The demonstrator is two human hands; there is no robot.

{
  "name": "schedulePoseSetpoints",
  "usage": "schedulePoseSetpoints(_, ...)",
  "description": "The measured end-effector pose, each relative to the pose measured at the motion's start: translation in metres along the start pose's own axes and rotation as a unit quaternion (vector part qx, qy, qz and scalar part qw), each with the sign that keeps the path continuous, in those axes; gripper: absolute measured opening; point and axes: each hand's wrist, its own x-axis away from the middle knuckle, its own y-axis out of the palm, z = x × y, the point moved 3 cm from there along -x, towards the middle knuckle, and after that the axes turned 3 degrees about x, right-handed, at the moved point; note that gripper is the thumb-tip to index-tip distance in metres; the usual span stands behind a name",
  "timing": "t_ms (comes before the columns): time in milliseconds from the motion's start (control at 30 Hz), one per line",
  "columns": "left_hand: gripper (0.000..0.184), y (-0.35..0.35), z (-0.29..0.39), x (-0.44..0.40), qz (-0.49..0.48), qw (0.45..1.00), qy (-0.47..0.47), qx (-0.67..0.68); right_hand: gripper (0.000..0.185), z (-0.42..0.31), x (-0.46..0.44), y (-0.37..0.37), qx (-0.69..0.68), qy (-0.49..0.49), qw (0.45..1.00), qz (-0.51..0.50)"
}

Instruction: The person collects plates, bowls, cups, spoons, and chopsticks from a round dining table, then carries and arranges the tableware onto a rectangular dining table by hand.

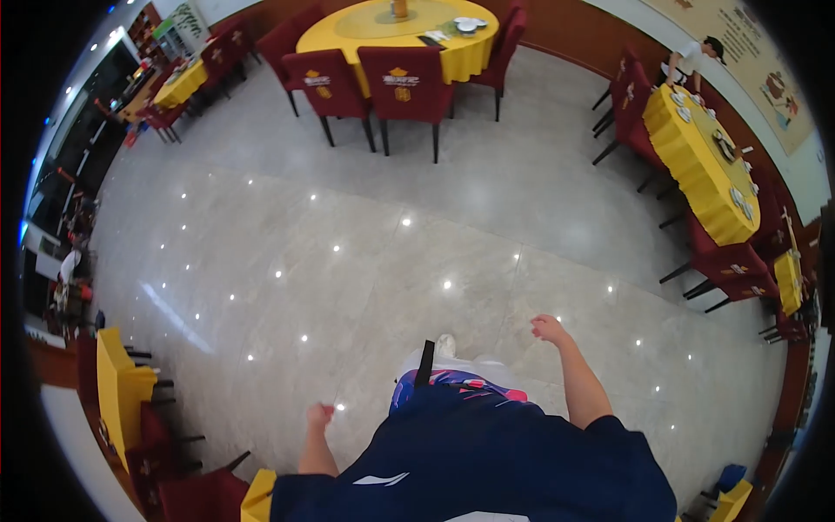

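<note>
Hands both out ahead of the body over bare floor, clear of each other. Right hand [548, 328]: higher in the view, fingers loosely bent, can't tell how wide the grip is. Left hand [320, 413]: lower, small and blurred, can't tell wide or narrow. Nearest things to them are at the wearer's waist, between the arms: patterned cloth [461, 383] in purple, blue and pink, plus black strap [425, 364] standing up off its left part. Both hands sit apart from these. Dark blue shirt [487, 452] fills near centre, white shoe [446, 345] pokes out past the cloth. Grey floor [374, 261] is glossy, dotted with light reflections. Far centre: round surface [335, 39], yellow cloth over it, turntable [374, 19] on top, dishes [467, 25] toward its right side, dark red chairs [402, 78] around it. Far right: long surface [687, 165], also yellow, bowls and plates along it, chairs on its left side. Person [690, 63] in white top and dark cap leans at its far end. Near left: another yellow-covered surface [126, 391] with red chairs close by. Near right corner: blue item [731, 477] beside yellow cloth [732, 503], too small to identify.
</note>
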Motion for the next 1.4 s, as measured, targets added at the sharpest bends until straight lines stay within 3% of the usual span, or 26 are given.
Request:
schedulePoseSetpoints(33,0.02,-0.014,0.06,-0.056,-0.041,0.993,0.014,-0.107,0.031,0.014,0.006,-0.026,-0.039,0.021,0.998,0.041)
schedulePoseSetpoints(100,0.015,-0.033,0.185,-0.165,-0.05,0.954,0.177,-0.235,0.029,0.064,0.001,-0.068,-0.156,0.067,0.978,0.117)
schedulePoseSetpoints(133,0.017,-0.03,0.239,-0.226,-0.101,0.966,0.168,-0.171,0.029,0.088,0.003,-0.081,-0.199,0.086,0.965,0.147)
schedulePoseSetpoints(167,0.022,-0.028,0.302,-0.275,-0.1,0.951,0.258,-0.139,0.029,0.106,0.009,-0.091,-0.24,0.104,0.949,0.177)
schedulePoseSetpoints(200,0.028,-0.04,0.38,-0.301,-0.103,0.988,0.092,0.069,0.031,0.115,0.018,-0.096,-0.335,0.135,0.912,0.194)
schedulePoseSetpoints(233,0.034,-0.046,0.456,-0.324,-0.079,0.982,0.156,0.074,0.032,0.124,0.024,-0.095,-0.428,0.164,0.864,0.207)
schedulePoseSetpoints(300,0.036,-0.051,0.589,-0.353,-0.104,0.95,0.247,0.157,0.034,0.166,0.001,-0.082,-0.671,0.154,0.673,0.27)
schedulePoseSetpoints(333,0.034,-0.054,0.65,-0.356,-0.134,0.93,0.273,0.205,0.034,0.178,-0.015,-0.079,-0.675,0.156,0.669,0.269)
schedulePoseSetpoints(400,0.032,-0.062,0.735,-0.349,-0.166,0.908,0.294,0.247,0.037,0.191,-0.048,-0.076,-0.744,0.201,0.556,0.31)
schedulePoseSetpoints(433,0.031,-0.058,0.761,-0.349,-0.195,0.892,0.338,0.228,0.037,0.184,-0.063,-0.081,-0.744,0.209,0.555,0.309)
schedulePoseSetpoints(500,0.03,-0.06,0.799,-0.373,-0.221,0.873,0.383,0.205,0.033,0.156,-0.102,-0.101,-0.73,0.268,0.56,0.284)
schedulePoseSetpoints(567,0.032,-0.027,0.769,-0.41,-0.277,0.89,0.323,0.165,0.032,0.121,-0.147,-0.139,-0.715,0.263,0.591,0.266)
schedulePoseSetpoints(633,0.034,-0.024,0.747,-0.445,-0.308,0.922,0.224,0.065,0.032,0.075,-0.232,-0.2,-0.672,0.214,0.672,0.225)
schedulePoseSetpoints(700,0.033,-0.029,0.704,-0.466,-0.238,0.957,0.107,0.131,0.031,0.017,-0.311,-0.247,-0.569,0.175,0.784,0.179)
schedulePoseSetpoints(767,0.03,-0.035,0.658,-0.473,-0.183,0.946,-0.093,0.251,0.026,-0.055,-0.392,-0.288,-0.393,0.122,0.895,0.171)
schedulePoseSetpoints(867,0.035,-0.032,0.596,-0.476,-0.175,0.908,-0.218,0.312,0.019,-0.196,-0.498,-0.33,-0.243,0.054,0.947,0.204)
schedulePoseSetpoints(933,0.035,-0.024,0.572,-0.489,-0.207,0.867,-0.301,0.338,0.02,-0.285,-0.562,-0.331,-0.263,0.014,0.951,0.159)
schedulePoseSetpoints(967,0.035,-0.022,0.556,-0.506,-0.209,0.865,-0.306,0.338,0.02,-0.333,-0.589,-0.327,-0.259,-0.019,0.958,0.122)
schedulePoseSetpoints(1033,0.033,-0.021,0.554,-0.538,-0.277,0.943,0.03,0.183,0.02,-0.405,-0.624,-0.312,-0.194,-0.105,0.974,0.047)
schedulePoseSetpoints(1067,0.033,-0.027,0.58,-0.571,-0.276,0.943,0.033,0.184,0.021,-0.445,-0.645,-0.316,-0.136,-0.169,0.976,0.016)
schedulePoseSetpoints(1133,0.035,-0.034,0.633,-0.619,-0.204,0.976,-0.049,0.051,0.021,-0.493,-0.66,-0.328,-0.103,-0.188,0.977,-0.002)
schedulePoseSetpoints(1200,0.035,-0.048,0.72,-0.666,-0.092,0.875,-0.284,0.38,0.021,-0.51,-0.674,-0.345,-0.071,-0.206,0.976,-0.021)
schedulePoseSetpoints(1233,0.03,-0.055,0.765,-0.705,-0.071,0.943,-0.208,0.249,0.021,-0.511,-0.687,-0.363,-0.141,-0.18,0.974,0.005)
schedulePoseSetpoints(1267,0.027,-0.056,0.806,-0.751,-0.003,0.999,0.045,-0.006,0.022,-0.508,-0.7,-0.381,-0.212,-0.151,0.965,0.03)
schedulePoseSetpoints(1300,0.028,-0.084,0.888,-0.764,-0.02,0.999,0.033,0.015,0.022,-0.501,-0.711,-0.401,-0.222,-0.121,0.966,0.054)
schedulePoseSetpoints(1400,0.031,-0.093,1.054,-0.844,-0.09,0.976,0.16,0.118,0.023,-0.469,-0.726,-0.456,-0.24,0.009,0.965,0.107)
